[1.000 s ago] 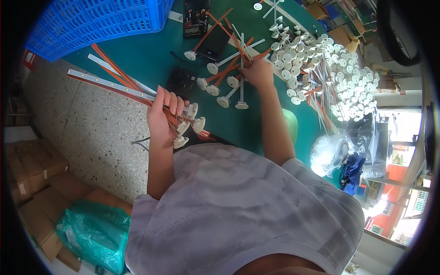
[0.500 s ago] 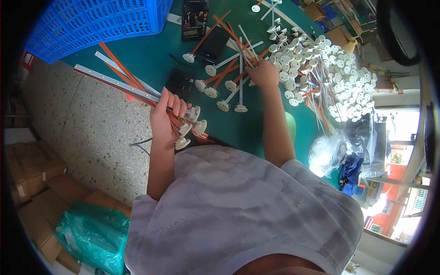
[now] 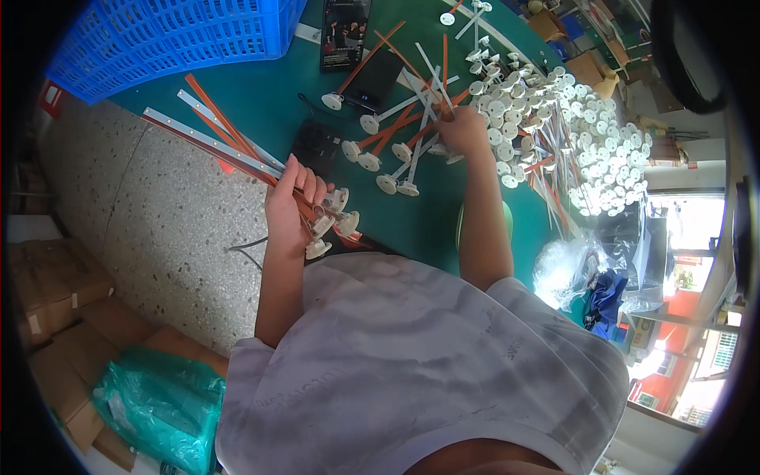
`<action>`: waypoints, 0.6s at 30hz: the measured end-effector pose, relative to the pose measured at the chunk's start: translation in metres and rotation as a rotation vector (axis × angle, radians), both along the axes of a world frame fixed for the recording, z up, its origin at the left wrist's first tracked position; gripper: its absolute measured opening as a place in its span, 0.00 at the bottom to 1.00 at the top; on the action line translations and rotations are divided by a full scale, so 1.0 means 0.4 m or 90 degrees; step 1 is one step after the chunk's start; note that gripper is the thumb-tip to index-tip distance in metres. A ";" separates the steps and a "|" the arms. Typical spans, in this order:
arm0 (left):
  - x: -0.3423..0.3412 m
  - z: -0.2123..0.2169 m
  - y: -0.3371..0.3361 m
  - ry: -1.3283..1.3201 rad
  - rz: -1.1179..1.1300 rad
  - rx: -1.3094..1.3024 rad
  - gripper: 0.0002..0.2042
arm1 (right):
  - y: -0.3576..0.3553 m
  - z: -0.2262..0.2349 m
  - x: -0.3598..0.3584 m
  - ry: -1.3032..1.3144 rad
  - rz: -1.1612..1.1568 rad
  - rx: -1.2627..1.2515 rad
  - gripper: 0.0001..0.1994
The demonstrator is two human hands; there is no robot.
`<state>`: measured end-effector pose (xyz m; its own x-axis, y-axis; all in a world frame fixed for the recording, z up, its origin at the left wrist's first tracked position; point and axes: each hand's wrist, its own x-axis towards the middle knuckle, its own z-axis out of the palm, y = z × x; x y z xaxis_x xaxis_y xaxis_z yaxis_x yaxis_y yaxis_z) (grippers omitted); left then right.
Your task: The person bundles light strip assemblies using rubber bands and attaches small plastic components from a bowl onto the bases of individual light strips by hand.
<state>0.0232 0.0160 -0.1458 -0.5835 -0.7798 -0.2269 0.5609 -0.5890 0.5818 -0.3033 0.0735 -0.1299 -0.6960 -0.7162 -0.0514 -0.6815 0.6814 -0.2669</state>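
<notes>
Head view shows the bundle of long sticks (image 3: pixel 237 150), orange and white with round white caps at one end, squeezed tight in my left hand (image 3: pixel 291 207) over the edge of the green table (image 3: pixel 261 95). My right hand (image 3: pixel 463 131) is closed on more sticks (image 3: pixel 412 134) that fan out on the table; I think it pinches a few, but it is hard to see. Just past it lies a big pile of white caps (image 3: pixel 570 134). A blue basket (image 3: pixel 174 36) sits at the far left. A black phone (image 3: pixel 345 32) lies beside it.
</notes>
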 end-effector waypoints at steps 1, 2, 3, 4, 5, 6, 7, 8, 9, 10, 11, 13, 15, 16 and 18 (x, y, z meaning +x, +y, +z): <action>-0.002 0.001 -0.001 -0.002 0.001 -0.002 0.18 | 0.000 0.004 -0.002 -0.023 0.009 -0.022 0.16; -0.003 0.001 0.000 -0.001 0.000 -0.002 0.18 | 0.004 0.009 -0.002 -0.022 0.008 -0.021 0.16; -0.004 0.000 -0.001 -0.001 -0.002 -0.001 0.18 | 0.003 0.042 0.021 -0.057 -0.008 -0.026 0.15; -0.004 -0.002 -0.002 -0.001 -0.004 -0.001 0.18 | 0.001 0.060 0.034 -0.093 -0.025 -0.031 0.15; -0.004 -0.004 -0.002 -0.001 -0.003 -0.001 0.18 | 0.002 0.055 0.032 -0.092 -0.024 -0.031 0.15; -0.006 -0.005 -0.002 -0.003 -0.008 0.000 0.18 | 0.005 0.048 0.026 -0.080 -0.016 -0.048 0.15; -0.007 -0.005 -0.002 -0.005 -0.012 0.001 0.18 | 0.006 0.042 0.022 -0.068 -0.008 -0.065 0.15; -0.007 -0.005 -0.003 -0.005 -0.011 0.000 0.18 | 0.004 0.036 0.021 -0.067 -0.007 -0.065 0.15; -0.007 -0.005 -0.003 -0.006 -0.012 0.001 0.18 | 0.000 0.029 0.020 -0.065 -0.019 -0.049 0.15; -0.007 -0.005 -0.002 -0.008 -0.013 0.001 0.18 | -0.004 0.022 0.022 -0.062 -0.030 -0.032 0.15; -0.008 -0.007 -0.003 -0.008 -0.012 0.001 0.18 | -0.008 0.012 0.025 -0.062 -0.029 -0.031 0.15; -0.007 -0.012 -0.004 -0.011 -0.006 0.000 0.18 | -0.015 -0.003 0.034 -0.046 -0.021 -0.068 0.15; -0.004 -0.011 -0.002 -0.008 -0.008 0.003 0.18 | -0.020 -0.001 0.039 -0.061 -0.011 -0.047 0.15; -0.003 -0.011 -0.002 -0.004 -0.012 0.006 0.18 | -0.023 0.001 0.043 -0.076 -0.003 -0.027 0.16; -0.002 -0.015 -0.001 -0.010 -0.013 0.003 0.18 | -0.020 -0.015 0.044 -0.029 0.027 -0.026 0.15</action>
